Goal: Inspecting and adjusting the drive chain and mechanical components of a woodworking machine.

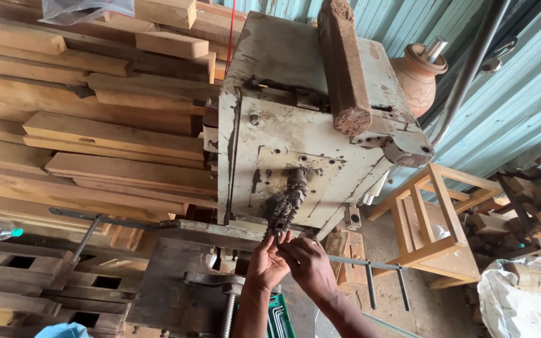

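Both my hands reach up to the underside of a worn cream-painted metal machine head [270, 131]. My left hand [265, 263] and my right hand [310, 266] pinch together at the lower end of a dark, greasy chain cutter [285, 205] that hangs from the machine's front plate. The fingertips of both hands meet on the chain's bottom tip. A brown wooden block [344, 69] lies across the top of the machine.
Stacked timber planks [89, 119] fill the left. A metal table with a screw spindle [230, 307] sits below the machine. A wooden stool frame [436, 219] stands at the right, beside a clay pot [416, 78], white sacks [524, 300] and corrugated blue-green wall.
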